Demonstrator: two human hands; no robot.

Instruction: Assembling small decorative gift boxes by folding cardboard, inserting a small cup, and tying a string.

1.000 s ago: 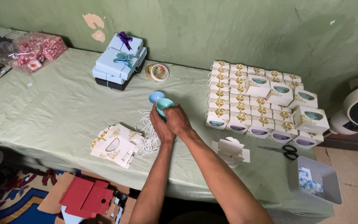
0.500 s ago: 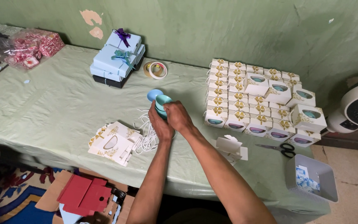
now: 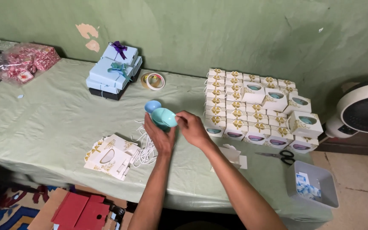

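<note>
Cupping stacked teal bowls (image 3: 163, 118), the left hand (image 3: 160, 137) grips them — the right hand (image 3: 194, 128) pinches the top bowl's rim, beside white boxes (image 3: 258, 110).

Left hand (image 3: 160, 138) grips teal bowl stack (image 3: 163, 118); right hand (image 3: 194, 129) pinches top rim.

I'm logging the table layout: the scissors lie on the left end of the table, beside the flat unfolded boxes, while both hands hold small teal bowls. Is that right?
Not quite. In the head view the scissors lie toward the right end of the table, in front of the stacked white gift boxes. The flat unfolded boxes are on the left. The left hand and right hand do hold the small teal bowls.
</note>
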